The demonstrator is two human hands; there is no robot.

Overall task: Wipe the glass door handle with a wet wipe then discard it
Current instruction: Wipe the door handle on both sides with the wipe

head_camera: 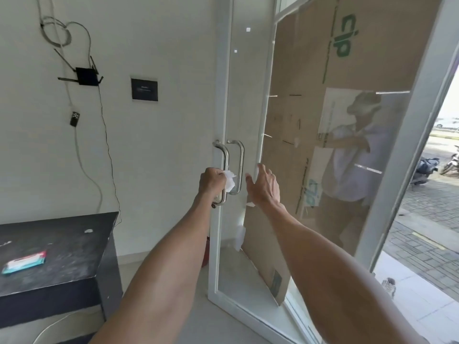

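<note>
The left hand (211,181) curls its fingers round a white wet wipe (230,178) and clamps it against the lower part of the steel door handle (224,157), which is mounted on the white frame of the glass door (248,95). A matching handle (240,165) shows through the pane on the far side. The right hand (264,184) is spread, fingers straight, at the door's free edge; whether it touches cannot be told. Behind the glass stands brown cardboard (372,58) printed with green letters "cip", turned sideways. On the black table (69,256) to the left lies a wipes packet (24,261), its print too blurred to read. A black router (85,76) and a dark wall panel (144,88) with unreadable writing hang on the wall.
</note>
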